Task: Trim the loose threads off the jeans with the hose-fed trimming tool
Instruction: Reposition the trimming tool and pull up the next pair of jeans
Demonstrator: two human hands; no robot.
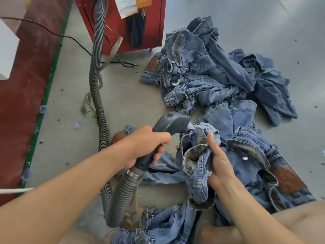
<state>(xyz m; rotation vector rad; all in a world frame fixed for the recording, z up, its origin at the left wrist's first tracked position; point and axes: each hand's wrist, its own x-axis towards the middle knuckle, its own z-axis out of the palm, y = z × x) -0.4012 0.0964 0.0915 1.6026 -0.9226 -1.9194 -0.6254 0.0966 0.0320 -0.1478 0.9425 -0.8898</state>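
The left hand (146, 145) is wrapped around the handle of the dark grey plastic trimming tool (165, 131), fingers curled under the grip and thumb side on top. The tool's rounded head points right and meets the bunched fabric held by the other hand. From the bottom of the handle, past a metal clamp ring, a grey ribbed flexible hose (95, 71) loops down near the person's lap, then runs up across the floor towards the red metal cabinet (140, 29) at the top.

The right hand (218, 161) grips a bunched-up fold of the pair of faded blue denim jeans (197, 164), thumb pointing upward along the cloth and fingers hidden behind it. The waistband is turned out, showing its dark patterned lining. The rest of this pair spreads over the person's lap and onto the grey concrete floor (123, 95), with a brown leather patch showing at the right.

Further back lies a heap of blue denim jeans (219, 71), well apart from the hands. A thin black cable (52, 33) trails across the floor at the upper left, beside a red floor strip with a green edge (26, 95)
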